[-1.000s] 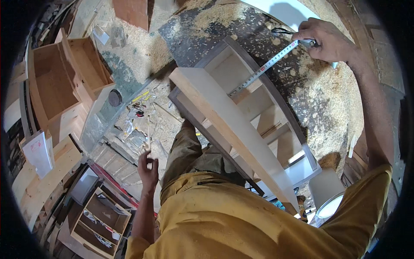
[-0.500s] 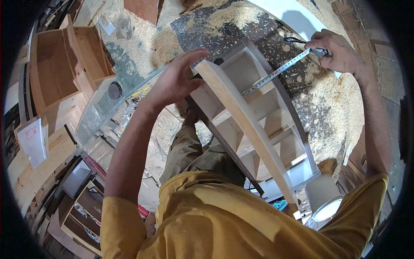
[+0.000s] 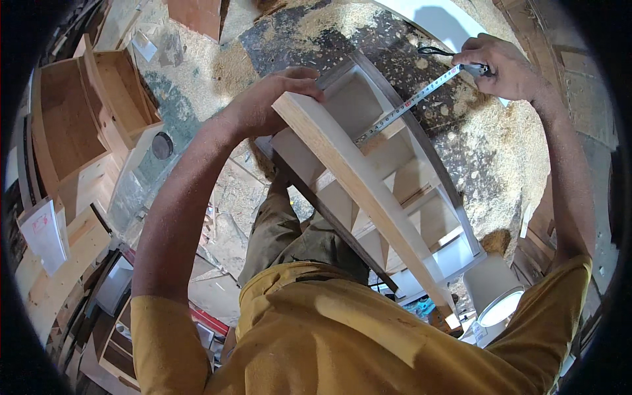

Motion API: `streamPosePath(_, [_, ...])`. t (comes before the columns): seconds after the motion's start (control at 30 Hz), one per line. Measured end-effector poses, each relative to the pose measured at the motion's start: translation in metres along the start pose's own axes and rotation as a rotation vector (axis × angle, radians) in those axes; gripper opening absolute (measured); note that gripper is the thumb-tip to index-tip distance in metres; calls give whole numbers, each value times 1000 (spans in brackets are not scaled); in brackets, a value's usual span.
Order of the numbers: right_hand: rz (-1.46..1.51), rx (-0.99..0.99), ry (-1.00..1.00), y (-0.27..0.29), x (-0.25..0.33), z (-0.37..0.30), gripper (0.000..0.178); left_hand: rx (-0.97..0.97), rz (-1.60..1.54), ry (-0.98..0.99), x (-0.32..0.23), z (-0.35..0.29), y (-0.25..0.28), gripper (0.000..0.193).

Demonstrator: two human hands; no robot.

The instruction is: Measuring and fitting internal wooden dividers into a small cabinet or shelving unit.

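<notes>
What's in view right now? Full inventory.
Tape measure: one, white blade, upper right
Board: one, white, wood-edged, centre
Compartmented frame: one, grey-edged, centre, behind board
Open wooden unit: one, brown, upper left
Disc: one, dark, left
Reddish panel: one, brown, top left
White panel: one, white, top right
Papers: at least one, white, far left
Sawdust: uncounted, tan, mostly upper half
Shirt: one, mustard, bottom
Left hand: one, at board's upper end
Right hand: one, on tape measure

scattered sawdust [image 3: 232, 74], open wooden box [image 3: 107, 99], perhaps a bucket [image 3: 490, 283].
</notes>
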State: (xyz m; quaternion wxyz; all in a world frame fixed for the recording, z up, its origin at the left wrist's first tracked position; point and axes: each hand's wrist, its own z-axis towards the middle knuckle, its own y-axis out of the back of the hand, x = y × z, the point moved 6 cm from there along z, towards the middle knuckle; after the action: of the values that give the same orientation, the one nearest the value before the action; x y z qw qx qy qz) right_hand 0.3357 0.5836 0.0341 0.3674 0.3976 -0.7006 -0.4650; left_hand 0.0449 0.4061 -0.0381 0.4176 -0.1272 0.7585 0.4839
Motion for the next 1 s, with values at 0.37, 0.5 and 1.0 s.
streamPosePath(0.37, [-23, -42, 2, 1, 4, 0, 48, -5, 159, -43, -13, 6, 5, 30])
streamPosePath(0.5, [-13, 17, -71, -3, 0, 0, 50, 27, 150, -40, -17, 8, 7, 30])
streamPosePath(1.0, [-60, 32, -68, -6, -5, -2, 55, 59, 170, -24, -21, 7, 7, 26])
